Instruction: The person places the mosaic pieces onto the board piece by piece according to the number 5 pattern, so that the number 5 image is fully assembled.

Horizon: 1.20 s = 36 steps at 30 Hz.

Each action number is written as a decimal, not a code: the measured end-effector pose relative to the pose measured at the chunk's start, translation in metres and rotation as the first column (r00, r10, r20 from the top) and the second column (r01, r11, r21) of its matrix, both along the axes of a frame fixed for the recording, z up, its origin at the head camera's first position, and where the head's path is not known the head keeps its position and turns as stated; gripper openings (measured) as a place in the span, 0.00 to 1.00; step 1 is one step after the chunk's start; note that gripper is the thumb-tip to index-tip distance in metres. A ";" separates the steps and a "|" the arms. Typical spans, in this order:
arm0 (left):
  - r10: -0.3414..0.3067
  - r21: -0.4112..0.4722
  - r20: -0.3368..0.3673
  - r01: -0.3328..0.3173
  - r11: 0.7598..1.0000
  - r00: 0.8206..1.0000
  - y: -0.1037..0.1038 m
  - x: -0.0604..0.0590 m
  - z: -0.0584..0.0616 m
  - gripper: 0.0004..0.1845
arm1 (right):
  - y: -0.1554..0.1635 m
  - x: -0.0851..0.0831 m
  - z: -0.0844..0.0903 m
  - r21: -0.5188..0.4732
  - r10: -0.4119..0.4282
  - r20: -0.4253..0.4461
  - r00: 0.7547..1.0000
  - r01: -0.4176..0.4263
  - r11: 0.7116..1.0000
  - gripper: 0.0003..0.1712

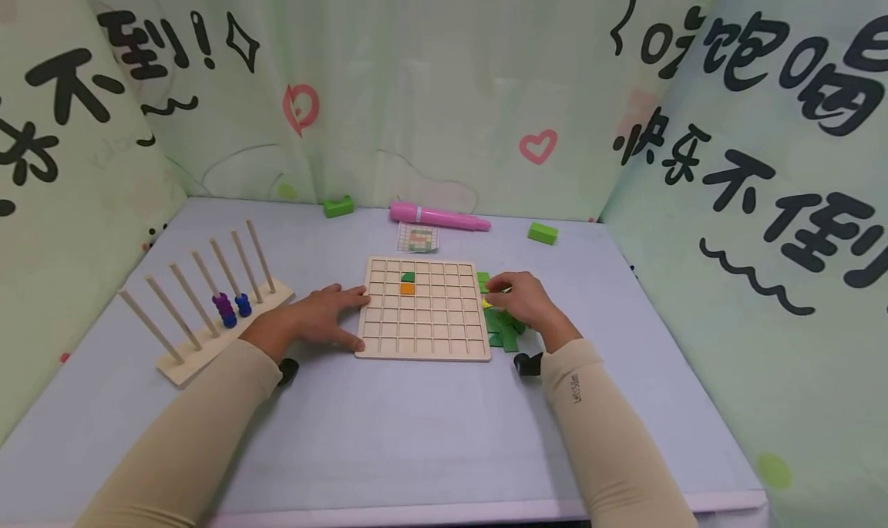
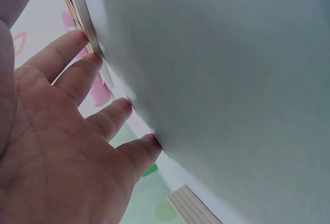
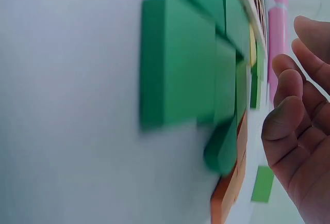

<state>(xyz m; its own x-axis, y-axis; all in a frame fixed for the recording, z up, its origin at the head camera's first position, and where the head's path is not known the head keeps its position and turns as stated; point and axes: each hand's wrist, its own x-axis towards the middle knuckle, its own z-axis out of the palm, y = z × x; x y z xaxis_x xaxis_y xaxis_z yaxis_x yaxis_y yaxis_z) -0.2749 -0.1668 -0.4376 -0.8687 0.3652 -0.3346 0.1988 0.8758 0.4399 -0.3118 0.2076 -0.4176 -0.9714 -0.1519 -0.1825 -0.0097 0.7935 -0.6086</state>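
A wooden grid board [image 1: 444, 312] lies flat on the table, with a green piece [image 1: 408, 277] and an orange square [image 1: 408, 289] in its upper cells. My left hand [image 1: 314, 316] is spread at the board's left side, fingertips and thumb touching its edge. In the left wrist view, straight fingers [image 2: 77, 77] reach the board's side. Over the pile of green blocks [image 1: 505, 327] at the board's right is my right hand [image 1: 520, 300]. Its fingers [image 3: 289, 108] are loosely bent, and nothing shows between them. A yellow piece [image 3: 252, 46] and orange blocks [image 3: 227, 193] lie among the green ones.
On the left stands a wooden peg rack [image 1: 229, 320] with purple and blue beads. Behind the board lie a patterned card [image 1: 418, 238] and a pink pen-shaped tube [image 1: 440, 217]. Two green blocks, left [image 1: 338, 206] and right [image 1: 543, 233], sit near the back curtain.
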 end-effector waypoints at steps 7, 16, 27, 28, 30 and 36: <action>-0.001 0.007 0.013 0.001 1.000 1.000 -0.001 0.000 0.001 0.54 | 0.031 0.002 -0.002 0.039 -0.112 0.066 0.992 0.109 0.993 0.21; -0.018 0.008 0.007 0.018 1.000 1.000 -0.001 0.001 0.004 0.54 | 0.058 0.004 -0.009 0.052 -0.170 0.040 0.985 0.168 0.984 0.20; -0.024 0.023 0.012 0.024 0.999 1.000 -0.002 0.003 0.005 0.54 | 0.056 0.006 -0.005 0.149 -0.206 0.060 0.977 0.195 0.969 0.21; -0.024 0.024 0.014 0.024 0.999 1.000 -0.002 0.003 0.005 0.54 | 0.055 0.005 -0.004 0.158 -0.201 0.060 0.978 0.189 0.969 0.21; -0.025 0.028 0.018 0.024 0.999 1.000 -0.002 0.002 0.005 0.54 | 0.054 0.005 -0.003 0.167 -0.193 0.064 0.979 0.180 0.969 0.20; -0.034 0.022 0.004 0.034 0.999 0.999 -0.002 0.002 0.005 0.54 | 0.051 0.002 -0.001 0.146 -0.206 0.106 0.973 0.190 0.971 0.17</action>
<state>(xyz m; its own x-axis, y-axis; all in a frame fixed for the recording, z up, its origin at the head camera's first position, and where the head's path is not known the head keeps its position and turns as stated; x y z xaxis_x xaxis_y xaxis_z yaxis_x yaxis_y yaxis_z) -0.2725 -0.1692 -0.4331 -0.8543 0.4019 -0.3297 0.2265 0.8587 0.4598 -0.3094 0.2582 -0.4183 -0.9494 0.0752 -0.3048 0.2223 0.8466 -0.4836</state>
